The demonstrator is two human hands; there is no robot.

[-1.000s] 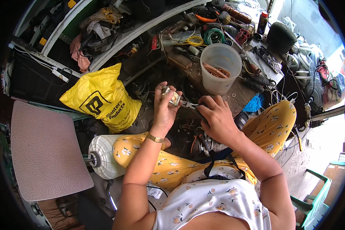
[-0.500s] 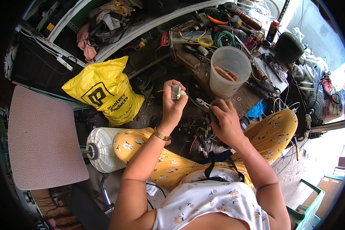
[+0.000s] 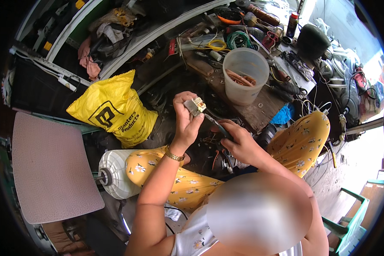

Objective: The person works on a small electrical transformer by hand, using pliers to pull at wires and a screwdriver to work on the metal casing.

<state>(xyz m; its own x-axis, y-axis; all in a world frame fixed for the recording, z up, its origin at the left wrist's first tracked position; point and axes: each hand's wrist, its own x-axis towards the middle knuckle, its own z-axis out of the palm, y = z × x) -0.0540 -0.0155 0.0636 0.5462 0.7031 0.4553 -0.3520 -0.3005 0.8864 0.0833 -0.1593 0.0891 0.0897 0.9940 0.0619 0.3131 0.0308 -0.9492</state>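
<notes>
My left hand is closed round a small transformer, a grey metal block with pale and coppery parts at one end. That end faces up and to the right. In my right hand is a pair of pliers with dark handles. The pliers' jaws point at the transformer, near my left thumb; whether they touch it I cannot tell. Just right of my hands, a translucent bucket with copper-coloured pieces in it stands on a worn wooden board.
A yellow sack stands to the left, near a grey chair seat and a white ribbed plastic drum. Wire coils, tools and a red-capped bottle crowd the bench behind the bucket. Scraps and orange-handled pliers lie below my hands.
My right hand has brought the pliers left, up to the transformer. My left hand has turned the transformer so its coppery end shows. The whole view has shifted slightly.
</notes>
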